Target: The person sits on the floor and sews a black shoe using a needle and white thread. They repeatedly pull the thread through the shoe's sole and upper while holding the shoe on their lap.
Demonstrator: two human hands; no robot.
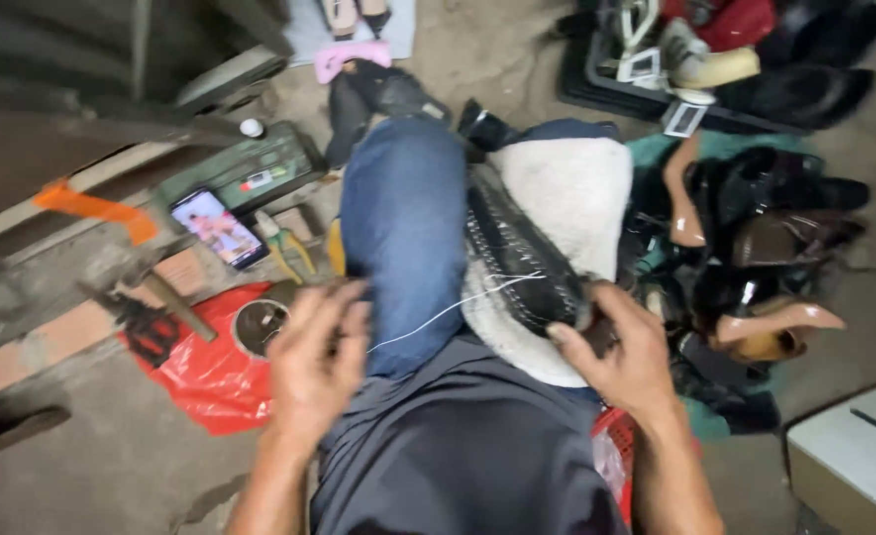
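A black shoe [517, 260] with white stitching along its edge lies across my lap on a white fleecy cloth [576, 188]. My right hand [616, 347] grips the near end of the shoe. My left hand [314, 362] is out to the left of my blue-jeaned knee [403, 208], fingers pinched on a white thread [438, 315] that runs taut from the shoe's stitching. The left hand is blurred.
On the ground at left lie a red plastic bag [210, 381], a round tin [257, 325], a hammer [165, 302], pliers [284, 248], a lit phone [220, 228] and a green case [245, 173]. A heap of shoes [765, 258] fills the right. A white box [854, 456] stands bottom right.
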